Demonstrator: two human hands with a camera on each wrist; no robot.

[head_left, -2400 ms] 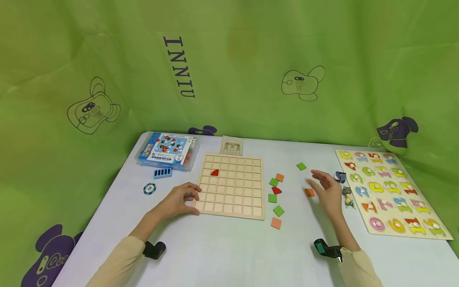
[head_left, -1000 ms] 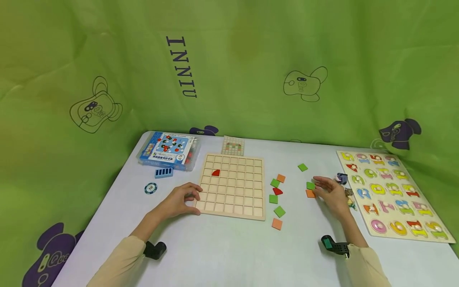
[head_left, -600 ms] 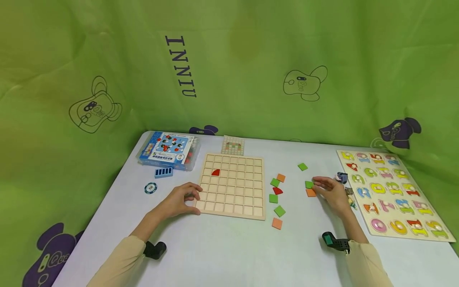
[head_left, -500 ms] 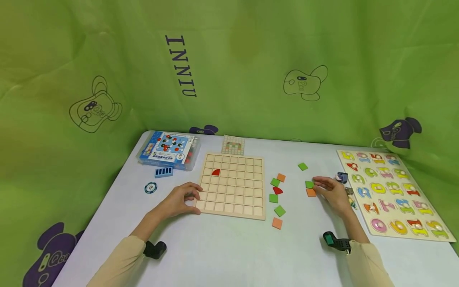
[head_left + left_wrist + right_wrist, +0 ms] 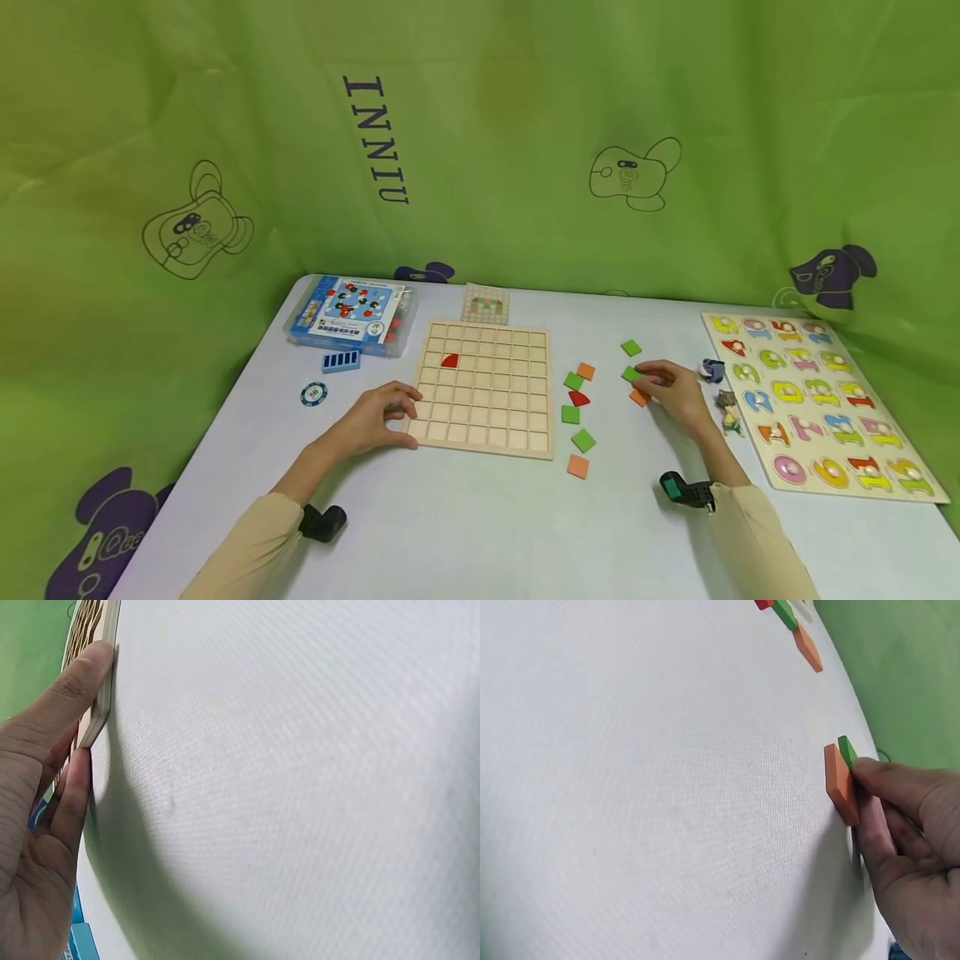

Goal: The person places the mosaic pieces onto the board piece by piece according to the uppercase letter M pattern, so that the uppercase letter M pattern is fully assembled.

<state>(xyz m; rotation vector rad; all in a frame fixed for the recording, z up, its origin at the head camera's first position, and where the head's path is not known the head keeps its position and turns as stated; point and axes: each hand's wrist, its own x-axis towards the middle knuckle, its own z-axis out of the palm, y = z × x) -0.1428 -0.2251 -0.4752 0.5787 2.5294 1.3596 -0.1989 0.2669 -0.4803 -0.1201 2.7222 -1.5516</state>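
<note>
My left hand [image 5: 381, 417] grips the near-left corner of the wooden grid board [image 5: 485, 387], thumb and fingers around its edge. One red quarter-circle piece [image 5: 450, 360] sits in a cell of the board. To the right, my right hand [image 5: 675, 394] pinches a green square tile [image 5: 631, 374], its fingertips also close against an orange square tile [image 5: 639, 397]. In the right wrist view that orange tile [image 5: 840, 784] stands tilted in front of the green one [image 5: 847, 752], overlapping it. Part of the green tile is hidden by the fingers.
Several loose green and orange tiles and a red piece [image 5: 579, 398] lie right of the board. Behind the board is a pattern card [image 5: 485, 304]. A plastic box [image 5: 351, 315], blue block [image 5: 341, 361] and chip [image 5: 313, 393] lie left; figurines [image 5: 729, 412] and a number puzzle [image 5: 821, 407] right.
The green tile, revealed near the orange one a second ago, has shifted left and slightly away with my right hand; the orange tile shifted too and turned. My left hand stays at the board.
</note>
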